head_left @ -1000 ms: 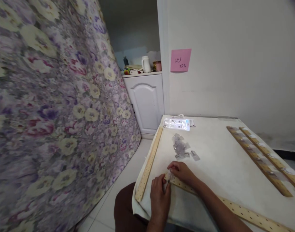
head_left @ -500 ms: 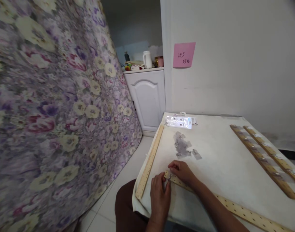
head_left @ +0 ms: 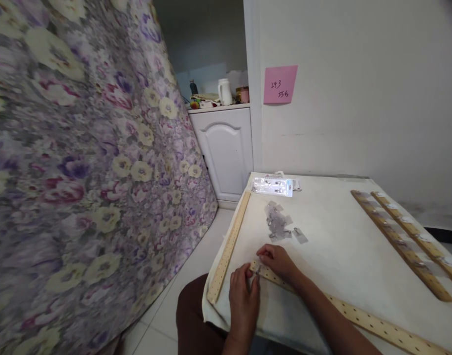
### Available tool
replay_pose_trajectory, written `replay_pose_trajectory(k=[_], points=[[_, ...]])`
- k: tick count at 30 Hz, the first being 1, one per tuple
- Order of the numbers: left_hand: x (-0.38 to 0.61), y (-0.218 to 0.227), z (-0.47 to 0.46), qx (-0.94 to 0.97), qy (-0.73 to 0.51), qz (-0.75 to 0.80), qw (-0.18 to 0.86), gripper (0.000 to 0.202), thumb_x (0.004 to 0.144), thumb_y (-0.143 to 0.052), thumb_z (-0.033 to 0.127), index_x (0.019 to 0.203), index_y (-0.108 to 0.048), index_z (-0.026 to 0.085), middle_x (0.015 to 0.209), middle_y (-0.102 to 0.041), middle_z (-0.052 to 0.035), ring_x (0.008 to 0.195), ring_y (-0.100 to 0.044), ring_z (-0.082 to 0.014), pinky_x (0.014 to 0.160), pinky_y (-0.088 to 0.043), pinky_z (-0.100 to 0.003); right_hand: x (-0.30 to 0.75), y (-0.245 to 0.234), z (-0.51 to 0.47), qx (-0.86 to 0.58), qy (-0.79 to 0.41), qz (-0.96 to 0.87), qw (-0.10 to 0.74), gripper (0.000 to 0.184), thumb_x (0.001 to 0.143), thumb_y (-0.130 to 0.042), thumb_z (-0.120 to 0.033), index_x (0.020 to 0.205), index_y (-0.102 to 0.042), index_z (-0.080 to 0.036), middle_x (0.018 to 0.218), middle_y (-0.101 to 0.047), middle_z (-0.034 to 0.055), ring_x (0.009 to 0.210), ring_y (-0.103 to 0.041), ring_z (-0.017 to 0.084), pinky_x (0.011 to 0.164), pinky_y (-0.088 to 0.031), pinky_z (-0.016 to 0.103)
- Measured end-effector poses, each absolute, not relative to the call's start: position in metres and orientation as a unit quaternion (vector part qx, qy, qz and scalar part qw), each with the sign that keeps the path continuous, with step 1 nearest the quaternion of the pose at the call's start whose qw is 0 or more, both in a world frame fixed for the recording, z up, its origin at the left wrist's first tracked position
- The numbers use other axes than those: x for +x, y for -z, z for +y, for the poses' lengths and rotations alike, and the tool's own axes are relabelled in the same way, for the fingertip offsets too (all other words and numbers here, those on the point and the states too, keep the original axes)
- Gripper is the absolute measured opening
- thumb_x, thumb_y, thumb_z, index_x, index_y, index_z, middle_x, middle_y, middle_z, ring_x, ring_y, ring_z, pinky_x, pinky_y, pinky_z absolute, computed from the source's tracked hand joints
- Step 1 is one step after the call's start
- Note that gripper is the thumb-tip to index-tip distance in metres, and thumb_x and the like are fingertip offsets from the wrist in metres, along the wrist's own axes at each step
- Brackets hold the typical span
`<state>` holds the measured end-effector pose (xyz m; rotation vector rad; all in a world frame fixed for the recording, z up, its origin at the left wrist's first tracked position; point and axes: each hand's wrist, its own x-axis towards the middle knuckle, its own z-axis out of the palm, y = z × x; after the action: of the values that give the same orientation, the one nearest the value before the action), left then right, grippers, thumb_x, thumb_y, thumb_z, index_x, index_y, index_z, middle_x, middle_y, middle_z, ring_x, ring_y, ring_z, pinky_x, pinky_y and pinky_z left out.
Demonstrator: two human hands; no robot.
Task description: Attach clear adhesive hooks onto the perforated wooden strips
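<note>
A long perforated wooden strip [head_left: 362, 319] lies across the near part of the white table [head_left: 332, 246]. Both hands meet at its left end. My right hand [head_left: 279, 262] rests on top of the strip's end with fingers curled down on it. My left hand [head_left: 244, 296] pinches a small clear hook piece [head_left: 258, 272] against that end; the piece is mostly hidden by the fingers. Just beyond the hands lies a pile of clear adhesive hooks [head_left: 279, 224].
Another perforated strip [head_left: 229, 246] runs along the table's left edge. Two strips [head_left: 403, 244] with hooks on them lie at the right. A hook package [head_left: 272, 187] sits at the far edge. A floral mattress [head_left: 81, 162] leans at the left; a white cabinet [head_left: 226, 148] stands behind.
The hands have stayed at the strip's left end with only small finger movement. The view has shifted slightly.
</note>
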<state>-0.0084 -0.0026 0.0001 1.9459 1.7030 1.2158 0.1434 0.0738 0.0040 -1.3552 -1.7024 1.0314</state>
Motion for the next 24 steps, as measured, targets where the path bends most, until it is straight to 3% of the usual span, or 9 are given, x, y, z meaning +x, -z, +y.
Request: replay_pose_trajectory(k=[5,14,24], points=[[-0.009,0.002,-0.016,0.691,-0.423,0.569,0.140,0.015,0.089,-0.044,0.020,0.099,-0.055,0.020,0.089,-0.057,-0.0047,0.086,-0.054,-0.0196,0.076,-0.046,-0.034,0.143,-0.005,0.074,-0.525,-0.404,-0.657,0.359,0.020,0.072,-0.054,-0.020,0.085,-0.068,-0.015,0.065,-0.063,0.0017,0.060,-0.054,0.014,0.058,-0.039,0.023],[-0.016,0.016,-0.030,0.789,-0.335,0.514,0.034,0.046,0.084,-0.038,0.005,0.124,-0.051,0.019,0.096,-0.060,-0.0084,0.086,-0.054,-0.0205,0.075,-0.047,-0.035,0.141,-0.002,0.075,-0.517,-0.396,-0.665,0.366,0.021,0.073,-0.053,-0.020,0.086,-0.069,-0.014,0.068,-0.064,0.0026,0.063,-0.055,0.014,0.059,-0.040,0.024],[-0.013,0.017,-0.029,0.800,-0.247,0.547,-0.004,0.050,0.085,-0.039,0.001,0.130,-0.047,0.022,0.094,-0.056,-0.0072,0.084,-0.051,-0.0185,0.074,-0.044,-0.033,0.142,-0.006,0.075,-0.521,-0.396,-0.665,0.360,0.022,0.074,-0.052,-0.019,0.087,-0.069,-0.014,0.068,-0.064,0.0025,0.063,-0.055,0.014,0.060,-0.041,0.024]])
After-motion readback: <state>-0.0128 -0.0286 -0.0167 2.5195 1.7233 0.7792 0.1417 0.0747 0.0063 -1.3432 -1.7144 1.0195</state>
